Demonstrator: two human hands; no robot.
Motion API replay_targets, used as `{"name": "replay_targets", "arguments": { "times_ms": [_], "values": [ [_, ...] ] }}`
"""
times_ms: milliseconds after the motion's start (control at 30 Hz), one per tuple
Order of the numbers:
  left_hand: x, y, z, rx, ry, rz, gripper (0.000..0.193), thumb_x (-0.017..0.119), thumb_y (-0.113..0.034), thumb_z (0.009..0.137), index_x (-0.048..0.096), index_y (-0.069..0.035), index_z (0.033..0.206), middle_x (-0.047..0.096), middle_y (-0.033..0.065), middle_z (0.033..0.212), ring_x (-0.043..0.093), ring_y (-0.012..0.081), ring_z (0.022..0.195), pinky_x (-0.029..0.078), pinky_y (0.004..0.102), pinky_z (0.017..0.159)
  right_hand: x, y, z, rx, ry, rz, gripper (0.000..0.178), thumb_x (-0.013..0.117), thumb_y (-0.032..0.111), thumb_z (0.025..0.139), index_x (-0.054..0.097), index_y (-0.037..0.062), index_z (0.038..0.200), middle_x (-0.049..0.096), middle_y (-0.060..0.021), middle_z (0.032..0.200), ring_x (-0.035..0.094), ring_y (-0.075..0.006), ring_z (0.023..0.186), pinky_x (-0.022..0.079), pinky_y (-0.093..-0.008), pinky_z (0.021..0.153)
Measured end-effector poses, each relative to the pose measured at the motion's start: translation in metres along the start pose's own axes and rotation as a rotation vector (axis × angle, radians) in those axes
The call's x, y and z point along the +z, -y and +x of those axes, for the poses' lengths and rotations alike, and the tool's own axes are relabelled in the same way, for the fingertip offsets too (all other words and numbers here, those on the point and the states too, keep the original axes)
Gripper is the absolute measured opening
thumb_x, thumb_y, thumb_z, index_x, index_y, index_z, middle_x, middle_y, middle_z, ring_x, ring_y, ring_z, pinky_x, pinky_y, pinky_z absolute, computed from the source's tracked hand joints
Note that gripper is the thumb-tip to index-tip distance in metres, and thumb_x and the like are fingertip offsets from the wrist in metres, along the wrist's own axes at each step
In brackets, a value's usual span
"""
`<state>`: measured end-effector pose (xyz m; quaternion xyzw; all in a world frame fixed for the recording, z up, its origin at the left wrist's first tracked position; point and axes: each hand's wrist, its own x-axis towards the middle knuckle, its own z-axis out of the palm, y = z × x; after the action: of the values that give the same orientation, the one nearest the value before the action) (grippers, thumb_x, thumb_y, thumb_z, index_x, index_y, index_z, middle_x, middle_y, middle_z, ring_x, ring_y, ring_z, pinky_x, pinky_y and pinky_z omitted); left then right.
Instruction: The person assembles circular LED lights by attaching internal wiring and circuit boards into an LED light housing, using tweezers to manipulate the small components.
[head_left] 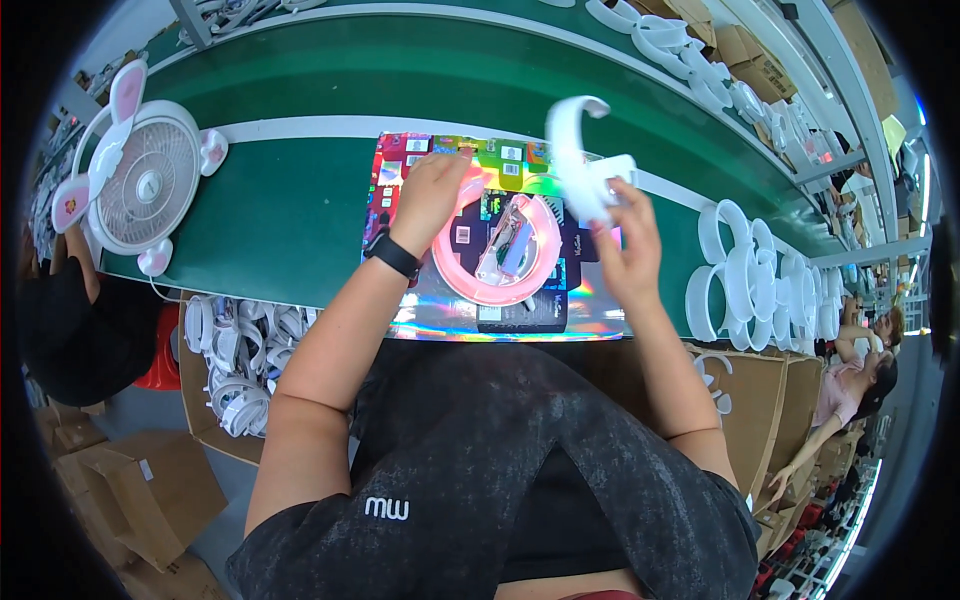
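Observation:
My right hand (632,245) is closed on a white curved plastic piece (568,150), raised above the right part of a shiny, multicoloured sheet. Slight motion blur softens this piece. My left hand (432,200) wears a dark wristband, and its bent fingers close on the upper left of a pink plastic ring (452,272). Some of the fingertips are hidden. Inside the ring lies a clear and bluish small part (512,250), whose kind I cannot make out. The shiny sheet (410,320) lies under both hands on the green bench.
A white fan with pink-eared trim (150,185) stands at the left. White plastic rings (738,280) are grouped on the right of the bench (290,210). A carton of white curved parts (240,360) sits below left; an open carton (760,400) stands below right. Other people are nearby.

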<state>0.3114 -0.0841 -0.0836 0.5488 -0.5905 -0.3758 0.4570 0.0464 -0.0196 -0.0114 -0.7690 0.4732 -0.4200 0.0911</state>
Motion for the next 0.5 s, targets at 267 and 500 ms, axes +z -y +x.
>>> {"name": "replay_targets", "arguments": {
  "times_ms": [267,500],
  "values": [
    [-0.021,-0.003,-0.004,-0.261,-0.14,-0.838,0.059,0.035,-0.046,0.103,0.054,0.007,0.123,0.061,0.0163,0.115,0.059,0.0215,0.108,0.047,0.0358,0.094,0.027,0.079,-0.031,-0.244,0.392,-0.161,0.04,0.076,0.019,0.074,0.058,0.01,0.108,0.049,-0.0148,0.135,0.041,-0.0367,0.131,0.022,-0.062,0.108],
    [-0.023,0.009,-0.012,-0.15,-0.305,-0.73,0.055,0.033,-0.044,0.104,0.055,0.004,0.12,0.061,0.0151,0.114,0.058,0.0221,0.109,0.048,0.0363,0.092,0.046,0.064,-0.05,-0.483,0.346,-0.313,0.05,0.074,0.022,0.072,0.057,0.0172,0.119,0.051,-0.0113,0.123,0.046,-0.0316,0.124,0.029,-0.0563,0.104]
  ]
}}
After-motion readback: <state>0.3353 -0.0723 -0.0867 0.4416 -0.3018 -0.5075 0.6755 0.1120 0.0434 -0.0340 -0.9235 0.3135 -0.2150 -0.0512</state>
